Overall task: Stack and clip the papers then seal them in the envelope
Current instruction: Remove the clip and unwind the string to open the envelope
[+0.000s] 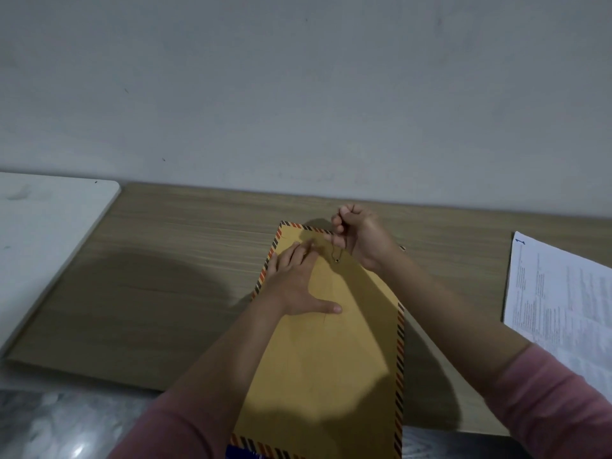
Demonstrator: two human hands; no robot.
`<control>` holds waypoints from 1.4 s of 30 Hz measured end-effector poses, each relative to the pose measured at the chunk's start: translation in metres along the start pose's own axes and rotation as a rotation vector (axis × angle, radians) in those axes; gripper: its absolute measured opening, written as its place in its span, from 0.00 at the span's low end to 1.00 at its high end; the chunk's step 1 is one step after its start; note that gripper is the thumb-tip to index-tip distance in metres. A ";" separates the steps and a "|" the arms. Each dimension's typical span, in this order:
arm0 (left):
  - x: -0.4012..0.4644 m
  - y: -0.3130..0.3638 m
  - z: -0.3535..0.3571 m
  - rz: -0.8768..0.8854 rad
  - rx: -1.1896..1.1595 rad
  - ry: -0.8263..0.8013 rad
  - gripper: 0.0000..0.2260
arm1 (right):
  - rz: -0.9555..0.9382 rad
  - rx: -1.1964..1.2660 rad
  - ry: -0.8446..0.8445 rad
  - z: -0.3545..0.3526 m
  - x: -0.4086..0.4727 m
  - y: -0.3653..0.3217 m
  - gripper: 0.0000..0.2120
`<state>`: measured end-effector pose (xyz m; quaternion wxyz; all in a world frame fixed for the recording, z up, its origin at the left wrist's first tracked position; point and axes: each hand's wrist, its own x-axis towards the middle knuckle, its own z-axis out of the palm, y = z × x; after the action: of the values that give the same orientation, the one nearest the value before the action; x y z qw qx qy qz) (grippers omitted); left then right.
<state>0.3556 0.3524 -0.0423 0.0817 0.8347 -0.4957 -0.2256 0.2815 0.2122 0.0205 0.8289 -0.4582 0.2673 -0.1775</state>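
A large yellow-brown envelope [337, 352] with a striped red-and-black border lies lengthwise on the wooden board [159, 260]. My left hand [298, 279] presses flat on its upper part, fingers spread. My right hand [359, 236] is above the envelope's far end, fingers pinched on a thin closure string [334, 251] that runs down to a small eyelet [337, 260] on the flap. No clipped papers show outside the envelope; its contents are hidden.
A sheet of printed white paper [563, 299] lies at the right edge of the board. A white panel [43, 233] sits at the left. A grey wall [298, 94] rises right behind the board. A marbled surface [59, 422] shows at the near left.
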 end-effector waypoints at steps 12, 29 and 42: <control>-0.001 -0.001 0.000 -0.007 -0.024 0.018 0.57 | 0.106 -0.488 0.252 -0.063 -0.058 0.018 0.10; -0.019 0.002 -0.021 0.129 0.219 -0.264 0.54 | -0.386 -1.583 0.127 -0.069 -0.061 0.036 0.15; -0.023 0.018 -0.011 0.022 -0.072 -0.134 0.33 | -0.473 -1.446 0.255 -0.075 -0.096 0.070 0.18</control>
<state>0.3377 0.3622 -0.0192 0.0809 0.8088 -0.5007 -0.2975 0.1634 0.2504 -0.0448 0.2262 -0.9069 0.3050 -0.1827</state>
